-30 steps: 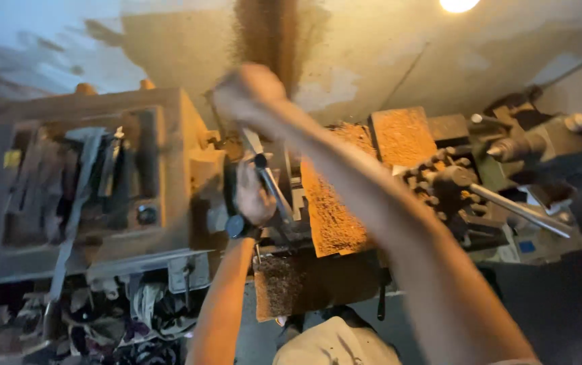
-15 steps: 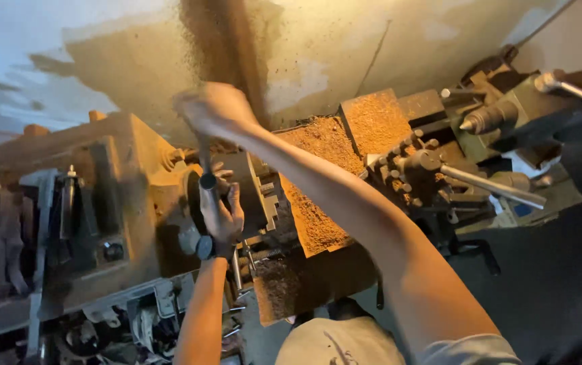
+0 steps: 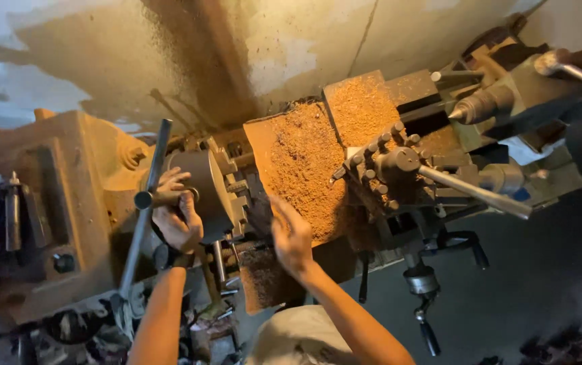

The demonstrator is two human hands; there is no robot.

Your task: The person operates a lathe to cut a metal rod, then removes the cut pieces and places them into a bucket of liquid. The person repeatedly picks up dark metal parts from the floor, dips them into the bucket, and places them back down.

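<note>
I look down on a lathe. My left hand [image 3: 177,215] grips a chuck key [image 3: 143,203] with a long grey crossbar, set at the round grey chuck [image 3: 206,186]. My right hand [image 3: 292,236] hangs open, fingers spread, just right of the chuck and in front of the chip-covered carriage [image 3: 301,162]. It holds nothing. A dark watch sits on my left wrist.
The headstock [image 3: 68,196] stands at left. A tool post [image 3: 389,169] with a long grey lever [image 3: 477,192] sits at right of centre. The pointed tailstock centre [image 3: 480,105] is at upper right. Handles [image 3: 426,318] hang below; clutter lies at lower left.
My right hand has let go of the key's bar, dropped from above the chuck and opened beside it. The key's bar has swung round; the view has shifted left.
</note>
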